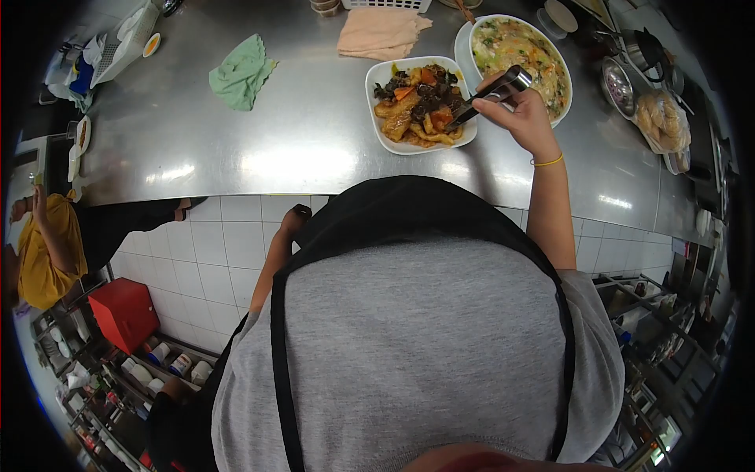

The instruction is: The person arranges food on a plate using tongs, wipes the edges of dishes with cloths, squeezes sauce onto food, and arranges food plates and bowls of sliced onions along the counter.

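My right hand [523,118] is closed round a pair of metal tongs [510,82]. Their tips reach down into saucy food with dark and orange pieces on a white square plate [381,135]. Just right of that plate stands a large white bowl [568,94] of pale soup with green and orange bits, partly behind my hand and the tongs. My left hand [296,220] hangs low beside my black apron [409,200], below the counter edge. It is dark there, and its fingers are mostly hidden.
On the steel counter [173,145] lie a green cloth [242,72] and a folded peach cloth [383,33]. A bag of light-coloured food [663,122] sits at the right, near metal bowls. At the far left is another person in a yellow top [51,256], near a red box [124,315].
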The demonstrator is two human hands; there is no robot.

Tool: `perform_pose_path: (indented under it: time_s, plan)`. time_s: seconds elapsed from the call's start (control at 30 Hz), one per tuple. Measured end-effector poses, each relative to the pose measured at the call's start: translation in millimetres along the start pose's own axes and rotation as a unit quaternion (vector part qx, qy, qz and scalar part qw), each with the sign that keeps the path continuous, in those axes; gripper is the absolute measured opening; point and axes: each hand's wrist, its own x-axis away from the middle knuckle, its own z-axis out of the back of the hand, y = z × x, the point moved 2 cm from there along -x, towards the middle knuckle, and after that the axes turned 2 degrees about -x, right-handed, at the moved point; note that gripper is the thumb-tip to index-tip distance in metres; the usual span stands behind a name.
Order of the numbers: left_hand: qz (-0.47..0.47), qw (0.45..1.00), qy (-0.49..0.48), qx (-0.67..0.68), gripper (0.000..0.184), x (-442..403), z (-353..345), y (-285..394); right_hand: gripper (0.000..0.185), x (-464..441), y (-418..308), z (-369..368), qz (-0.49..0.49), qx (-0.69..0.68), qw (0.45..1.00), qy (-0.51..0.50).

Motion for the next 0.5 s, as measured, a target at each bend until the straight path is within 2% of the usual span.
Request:
perform_pose_path:
  time_s: [0.07,0.13,0.17,0.3,0.37,0.43,0.5]
  plan:
    - [-0.033,0.999,-0.007,-0.012,0.019,2,0,2,0.023,1,-6,-2,0.005,-0.028,1.000,-0.002]
    - [0.043,0.999,0.002,0.020,0.021,13,7,16,0.023,3,-5,2,-0.015,-0.038,0.999,0.013]
    - [0.043,0.999,0.002,0.021,0.021,16,8,20,0.023,4,-3,4,-0.034,-0.047,0.998,0.028]
    - [0.037,0.999,-0.015,0.019,0.023,16,5,7,0.024,-1,0,-5,0.001,-0.012,1.000,0.021]
    - [0.022,0.999,-0.015,0.028,0.023,12,1,1,0.024,-2,-2,-9,-0.015,-0.018,0.999,0.024]
    - [0.046,0.998,0.014,0.030,0.022,14,0,0,0.022,-5,-6,-12,0.033,-0.041,0.999,0.007]
    - [0.057,0.996,0.005,0.071,0.023,14,-1,-2,0.022,-7,-6,-13,0.026,-0.047,0.999,0.004]
